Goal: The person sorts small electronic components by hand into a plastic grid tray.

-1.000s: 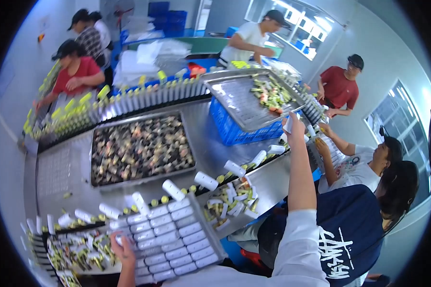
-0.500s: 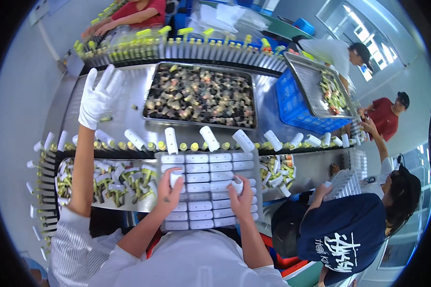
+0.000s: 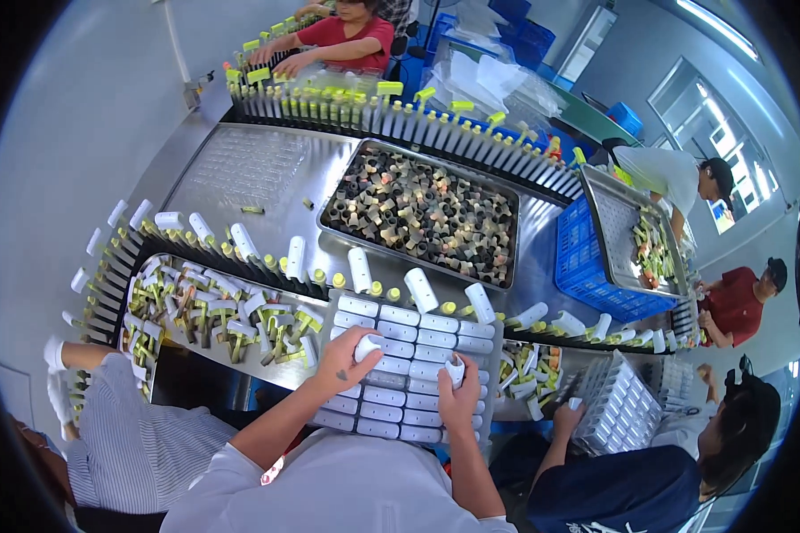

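Directly before my body is a clear plastic tray filled with rows of white rounded plastic caps. Over its left part, my left hand pinches a white plastic cap between thumb and fingers. Another white cap is in the closed grip of my right hand, above the tray's right part. Just beyond the tray, white pieces stand tilted along the conveyor's yellow-topped holders.
A metal tray of small dark and pale parts lies beyond the conveyor. Yellow-green pieces with white heads fill a tray at left. A blue crate stands at right. Co-workers sit close on both sides; one holds stacked clear trays.
The view has turned, so the bench appears shifted right. A co-worker's white-gloved hand has drawn back from the bench to the far left. Both my hands still grip white caps over the tray.
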The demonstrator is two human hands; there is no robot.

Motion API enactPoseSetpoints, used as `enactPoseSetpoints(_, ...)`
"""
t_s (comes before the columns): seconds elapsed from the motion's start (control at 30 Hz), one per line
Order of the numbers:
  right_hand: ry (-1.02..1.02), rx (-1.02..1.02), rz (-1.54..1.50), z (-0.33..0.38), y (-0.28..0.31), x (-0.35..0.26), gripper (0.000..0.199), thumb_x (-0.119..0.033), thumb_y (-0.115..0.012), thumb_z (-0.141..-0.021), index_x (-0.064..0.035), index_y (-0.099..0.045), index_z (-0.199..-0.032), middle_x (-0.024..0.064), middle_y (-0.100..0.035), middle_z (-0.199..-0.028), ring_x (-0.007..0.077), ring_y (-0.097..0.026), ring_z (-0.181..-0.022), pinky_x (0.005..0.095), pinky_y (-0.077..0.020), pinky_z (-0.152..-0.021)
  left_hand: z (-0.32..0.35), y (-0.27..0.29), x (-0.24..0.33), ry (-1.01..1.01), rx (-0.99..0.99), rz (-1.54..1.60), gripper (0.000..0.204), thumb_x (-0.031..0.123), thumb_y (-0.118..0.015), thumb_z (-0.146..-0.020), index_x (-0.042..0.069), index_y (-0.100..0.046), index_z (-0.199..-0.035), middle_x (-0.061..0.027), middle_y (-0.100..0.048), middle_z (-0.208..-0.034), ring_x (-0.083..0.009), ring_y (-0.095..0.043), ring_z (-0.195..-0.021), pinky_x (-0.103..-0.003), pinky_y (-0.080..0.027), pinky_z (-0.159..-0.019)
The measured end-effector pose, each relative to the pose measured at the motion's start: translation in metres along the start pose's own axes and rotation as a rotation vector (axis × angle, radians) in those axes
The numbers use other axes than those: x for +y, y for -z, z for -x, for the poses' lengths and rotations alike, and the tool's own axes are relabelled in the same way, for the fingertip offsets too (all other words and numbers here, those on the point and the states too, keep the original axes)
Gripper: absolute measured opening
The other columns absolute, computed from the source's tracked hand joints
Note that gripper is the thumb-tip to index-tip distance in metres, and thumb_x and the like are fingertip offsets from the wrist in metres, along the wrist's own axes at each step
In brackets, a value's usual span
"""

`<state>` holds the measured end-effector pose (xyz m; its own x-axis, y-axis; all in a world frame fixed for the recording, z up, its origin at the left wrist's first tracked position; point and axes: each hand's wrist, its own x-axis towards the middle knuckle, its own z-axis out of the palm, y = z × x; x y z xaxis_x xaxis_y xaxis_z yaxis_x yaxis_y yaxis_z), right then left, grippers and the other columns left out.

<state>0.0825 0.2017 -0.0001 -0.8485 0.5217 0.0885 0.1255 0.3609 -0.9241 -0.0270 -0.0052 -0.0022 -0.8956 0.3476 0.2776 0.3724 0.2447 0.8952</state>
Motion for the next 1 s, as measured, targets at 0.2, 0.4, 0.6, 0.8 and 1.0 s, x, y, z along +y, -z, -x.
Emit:
enactPoseSetpoints(0.2,-0.015,-0.02,-0.028,0.0,0.004,-0.001,0.038,-0.008,-0.064,-0.081,0.0025,-0.053,-0.116,0.0135,-0.06,-0.102,0.0199,-0.058,-0.095,0.0316,-0.0447,-0.086,-0.003,0.003,0.017,-0.138,-0.17,-0.143,0.032,0.026,-0.072,-0.077,0.007,-0.063,-0.102,-0.0092,-0.058,-0.083,-0.0269,-0.059,-0.072,-0.034,-0.048,-0.064)
enactPoseSetpoints(0.4,-0.139,-0.068,-0.147,-0.002,0.009,0.006,0.037,-0.007,-0.063,-0.081,0.0017,-0.053,-0.116,0.0115,-0.06,-0.099,0.0172,-0.057,-0.091,0.0295,-0.045,-0.083,-0.002,0.0,0.013,-0.118,-0.178,-0.19,0.034,0.027,-0.071,-0.077,0.005,-0.062,-0.101,-0.0103,-0.057,-0.08,-0.0292,-0.059,-0.074,-0.037,-0.048,-0.065)
enactPoseSetpoints(0.6,-0.064,-0.18,-0.345,-0.052,0.062,-0.054,0.036,-0.003,-0.056,-0.078,0.001,-0.052,-0.113,0.0057,-0.058,-0.083,0.012,-0.055,-0.077,0.0264,-0.0449,-0.071,0.003,-0.005,0.012,-0.07,-0.131,-0.201,0.033,0.025,-0.071,-0.076,0.003,-0.063,-0.099,-0.0128,-0.058,-0.08,-0.0323,-0.06,-0.075,-0.039,-0.049,-0.067)
enactPoseSetpoints(0.8,0.061,-0.246,-0.28,-0.156,0.084,-0.089,0.028,-0.002,-0.053,-0.076,0.0011,-0.055,-0.104,0.002,-0.055,-0.077,0.0084,-0.049,-0.069,0.023,-0.0419,-0.063,-0.001,-0.004,0.004,-0.038,-0.109,-0.186,0.031,0.023,-0.073,-0.073,0.005,-0.064,-0.097,-0.0131,-0.061,-0.08,-0.0327,-0.062,-0.072,-0.038,-0.05,-0.065)
enactPoseSetpoints(1.0,0.037,-0.302,-0.112,-0.175,0.044,-0.082,0.02,-0.008,-0.071,-0.077,-0.0031,-0.059,-0.091,-0.0018,-0.058,-0.077,0.0051,-0.051,-0.073,0.022,-0.0435,-0.065,-0.008,0.001,0.004,0.018,-0.109,-0.163,0.029,0.021,-0.073,-0.072,0.005,-0.064,-0.094,-0.0127,-0.062,-0.079,-0.0319,-0.063,-0.072,-0.037,-0.051,-0.064)
